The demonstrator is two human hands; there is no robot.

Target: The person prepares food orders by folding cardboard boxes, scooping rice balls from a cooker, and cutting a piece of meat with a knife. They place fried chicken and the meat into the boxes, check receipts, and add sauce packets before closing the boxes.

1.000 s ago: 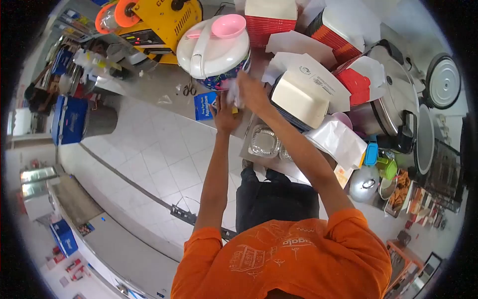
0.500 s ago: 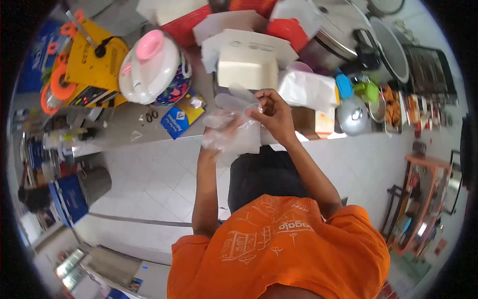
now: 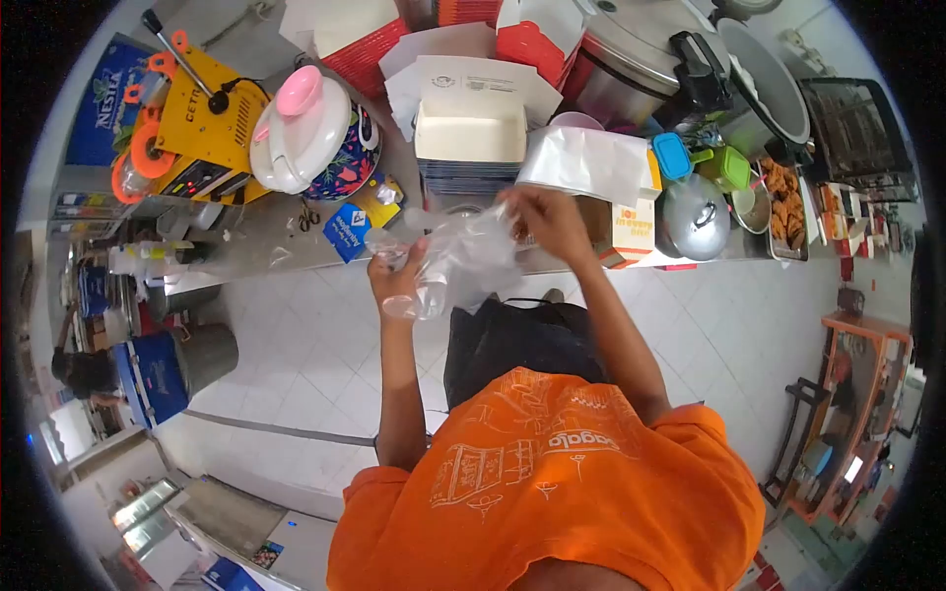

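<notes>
A thin clear plastic glove [image 3: 475,258] is stretched between my two hands above the counter's front edge. My left hand [image 3: 397,281] is on its left side, with clear film lying over the fingers and palm. Whether that hand is inside the glove or only gripping it, I cannot make out. My right hand [image 3: 550,225] pinches the other end of the film, fingers closed. Just beyond the hands is a stack of paper food boxes, the top white box [image 3: 471,133] open. A blue and yellow packet [image 3: 347,231] lies to the left of them.
On the left are a yellow sealing machine [image 3: 212,123] and a white-lidded rice container [image 3: 301,148]. To the right stand a white paper bag [image 3: 591,163], a round metal lid [image 3: 695,222], a large pot [image 3: 631,69] and a tray of fried chicken [image 3: 785,212]. Scissors [image 3: 308,215] lie near the packet.
My hands have moved apart, the left one lower and to the left, the right slightly down and right. The plastic glove is now spread between them. The view has shifted slightly.
</notes>
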